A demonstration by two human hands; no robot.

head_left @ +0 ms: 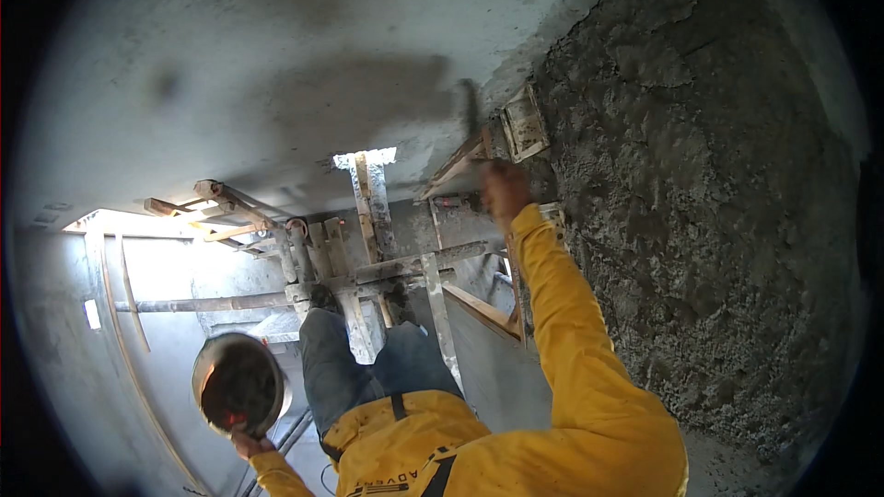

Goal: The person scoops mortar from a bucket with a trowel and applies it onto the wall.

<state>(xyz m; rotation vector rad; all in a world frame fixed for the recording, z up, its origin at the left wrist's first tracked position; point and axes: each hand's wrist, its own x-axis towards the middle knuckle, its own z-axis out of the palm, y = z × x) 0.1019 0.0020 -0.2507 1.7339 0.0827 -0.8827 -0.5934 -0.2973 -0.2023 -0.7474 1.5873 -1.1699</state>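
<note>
My left hand (pixel 253 444) grips the rim of a round metal pan (pixel 238 385), low on the left. Dark grey wet stuff like mortar lies in the pan, which is tilted so its inside shows. My right arm is stretched forward and up, and the right hand (pixel 506 193) is closed and blurred by motion near the wall corner. What it holds is too smeared to make out. Just beyond that hand are a slanted wooden piece (pixel 456 166) and a small rectangular frame (pixel 526 124) set at the wall's edge.
A rough, freshly plastered wall (pixel 700 221) rises on the right. Overhead is a smooth grey ceiling (pixel 230 37) with a dark damp patch. Below me stands scaffolding of wooden planks (pixel 424 262) and poles (pixel 212 303). A bright opening (pixel 157 258) lies at the left.
</note>
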